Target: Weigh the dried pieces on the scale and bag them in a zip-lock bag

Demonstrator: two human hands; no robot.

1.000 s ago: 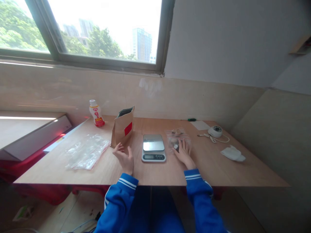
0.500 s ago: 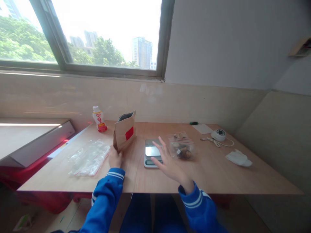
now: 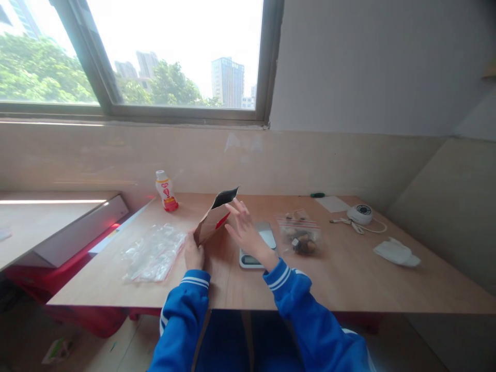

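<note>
A brown kraft paper bag (image 3: 211, 223) with a red label tilts to the right, its dark-lined mouth gaping at the top. My left hand (image 3: 194, 253) grips the bag low on its left side, the fingers partly hidden behind it. Beside the mouth and the red label is my right hand (image 3: 246, 230), fingers stretched out and apart; the fingertips reach the bag's right edge, and I cannot tell how firmly they touch. Under my right hand and wrist a kitchen scale (image 3: 268, 235) lies partly covered.
Clear plastic bags (image 3: 153, 256) lie at left, with a white-and-red bottle (image 3: 167, 194) behind. Right of the scale is a zip bag of brown pieces (image 3: 304, 240). Farther right are a white dome camera (image 3: 359, 214) with cable, white paper (image 3: 331, 203), a green-handled tool (image 3: 318, 195) and a crumpled white item (image 3: 396, 252).
The paper bag has tipped from upright toward the right and shifted right with my left hand. My right hand has moved left, from over the scale to the bag's mouth. The view has shifted slightly.
</note>
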